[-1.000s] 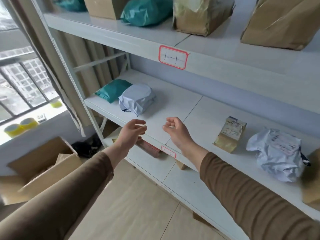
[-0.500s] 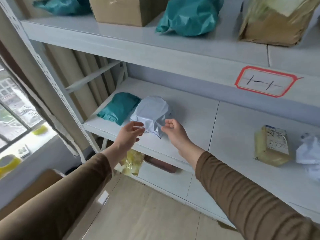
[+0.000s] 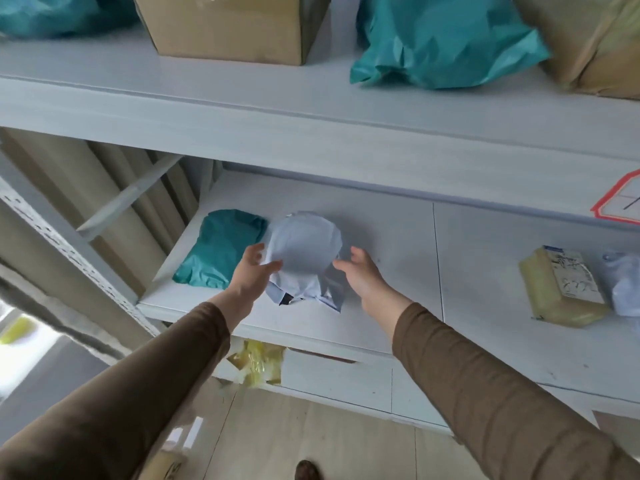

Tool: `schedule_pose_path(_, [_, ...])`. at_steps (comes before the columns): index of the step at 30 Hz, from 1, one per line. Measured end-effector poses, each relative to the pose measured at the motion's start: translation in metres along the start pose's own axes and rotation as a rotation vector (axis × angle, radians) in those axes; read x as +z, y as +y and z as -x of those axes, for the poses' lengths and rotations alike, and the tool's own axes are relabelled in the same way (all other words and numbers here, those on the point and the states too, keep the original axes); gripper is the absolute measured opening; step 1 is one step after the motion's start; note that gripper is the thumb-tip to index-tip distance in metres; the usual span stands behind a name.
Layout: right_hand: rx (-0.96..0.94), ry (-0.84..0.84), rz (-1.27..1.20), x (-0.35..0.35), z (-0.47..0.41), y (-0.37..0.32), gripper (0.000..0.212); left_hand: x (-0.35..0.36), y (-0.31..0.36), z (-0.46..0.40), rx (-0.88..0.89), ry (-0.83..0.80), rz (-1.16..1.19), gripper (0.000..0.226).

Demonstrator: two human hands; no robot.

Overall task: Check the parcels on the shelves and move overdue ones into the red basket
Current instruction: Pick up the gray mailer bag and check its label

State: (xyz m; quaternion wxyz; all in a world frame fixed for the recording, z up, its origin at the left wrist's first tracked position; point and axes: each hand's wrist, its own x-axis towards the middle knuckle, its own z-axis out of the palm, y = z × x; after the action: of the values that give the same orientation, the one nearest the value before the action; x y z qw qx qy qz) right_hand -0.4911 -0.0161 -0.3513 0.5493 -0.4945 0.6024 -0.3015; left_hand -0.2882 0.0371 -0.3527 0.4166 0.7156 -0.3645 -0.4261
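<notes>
A pale grey-white bagged parcel [image 3: 304, 251] lies on the middle shelf [image 3: 388, 244], with a teal bagged parcel [image 3: 221, 247] touching its left side. My left hand [image 3: 254, 271] rests against the white parcel's left edge, fingers spread. My right hand [image 3: 360, 271] sits at its right edge, fingers apart and just touching or very close. Neither hand has closed on it. A yellowish taped parcel with a label [image 3: 564, 289] and part of another white bag [image 3: 625, 289] lie further right. No red basket is in view.
The upper shelf [image 3: 242, 102] carries a cardboard box [image 3: 232, 26], teal bags [image 3: 443, 39] and a taped brown parcel [image 3: 595, 43]. A red-bordered label [image 3: 620, 202] marks its front edge. Yellow tape scraps [image 3: 258, 363] sit on the lower shelf. Floor lies below.
The view has moved closer and to the left. Both hands have reached forward from in front of the shelf edge to either side of the white parcel.
</notes>
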Motion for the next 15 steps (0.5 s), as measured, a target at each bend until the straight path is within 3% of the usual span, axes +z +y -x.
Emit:
schedule_pose_path(3, [0.076,0.022,-0.049,0.009,-0.029,0.003,0.063,-0.004,0.001,-0.030,-0.054,-0.046,-0.009,0.074])
schedule_pose_path(6, [0.156,0.024,-0.071,0.015,-0.038,0.000,0.035,-0.005,0.000,-0.049,-0.123,-0.124,0.014,0.077])
schedule_pose_path(10, [0.248,0.012,-0.123,0.023,-0.042,0.000,0.005,-0.006,0.000,-0.065,-0.146,-0.214,0.038,0.035])
schedule_pose_path(15, [0.171,0.047,-0.196,0.040,-0.025,-0.005,0.020,-0.016,0.002,-0.067,-0.106,-0.315,0.043,0.024])
